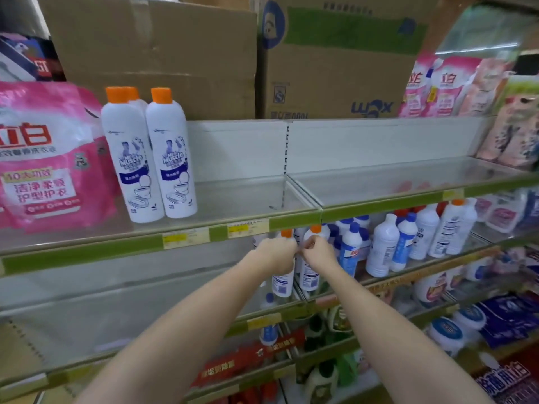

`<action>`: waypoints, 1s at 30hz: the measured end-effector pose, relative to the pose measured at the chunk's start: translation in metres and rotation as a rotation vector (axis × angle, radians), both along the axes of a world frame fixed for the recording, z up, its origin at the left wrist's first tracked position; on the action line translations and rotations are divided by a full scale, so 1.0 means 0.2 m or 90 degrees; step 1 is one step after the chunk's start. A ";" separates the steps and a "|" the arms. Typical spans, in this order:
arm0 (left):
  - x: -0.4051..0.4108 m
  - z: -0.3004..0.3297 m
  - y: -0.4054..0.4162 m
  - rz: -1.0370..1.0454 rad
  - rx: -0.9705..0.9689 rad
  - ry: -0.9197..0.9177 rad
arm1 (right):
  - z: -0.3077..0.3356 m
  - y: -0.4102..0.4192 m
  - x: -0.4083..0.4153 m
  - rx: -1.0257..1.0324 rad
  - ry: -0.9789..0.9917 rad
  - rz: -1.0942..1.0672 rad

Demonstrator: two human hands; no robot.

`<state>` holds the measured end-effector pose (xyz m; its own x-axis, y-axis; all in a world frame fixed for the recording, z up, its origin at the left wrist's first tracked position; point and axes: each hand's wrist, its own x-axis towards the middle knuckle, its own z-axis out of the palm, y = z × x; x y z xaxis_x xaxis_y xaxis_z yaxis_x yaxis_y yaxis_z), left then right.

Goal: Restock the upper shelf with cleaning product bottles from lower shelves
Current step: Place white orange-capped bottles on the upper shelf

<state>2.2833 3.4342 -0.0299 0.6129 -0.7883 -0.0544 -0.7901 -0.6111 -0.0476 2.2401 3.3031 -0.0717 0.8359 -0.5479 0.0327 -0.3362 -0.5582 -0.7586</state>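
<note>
Upper shelf (256,196), left to right: I log a pink detergent pouch (43,158), then three white orange-capped bottles (151,153) standing upright, one half hidden behind the others; bare glass to the right. Shelf below: my left hand (277,253) grips a white orange-capped bottle (283,282) around its upper body; my right hand (316,252), touching the left, grips a second such bottle (308,275) just beside it. Right of these: blue-capped white bottles (382,246), upright, clustered. Cardboard boxes (180,51) on top.
</note>
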 end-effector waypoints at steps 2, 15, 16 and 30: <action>0.07 -0.12 -0.03 0.043 0.041 0.042 | -0.07 -0.05 0.03 0.006 0.031 0.018; 0.31 -0.39 -0.15 0.321 -0.173 0.227 | -0.48 -0.24 0.27 0.044 0.120 0.195; 0.32 -0.40 -0.16 0.335 -0.198 0.237 | -0.50 -0.25 0.28 0.035 0.132 0.214; 0.40 -0.58 -0.23 0.437 -0.467 0.383 | -0.65 -0.26 0.46 0.051 0.206 0.321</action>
<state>2.3624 3.3886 -0.1459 0.9529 -0.2639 -0.1498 -0.0584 -0.6439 0.7628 2.3312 3.2507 -0.2018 0.9539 -0.0719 -0.2915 -0.2657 -0.6541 -0.7082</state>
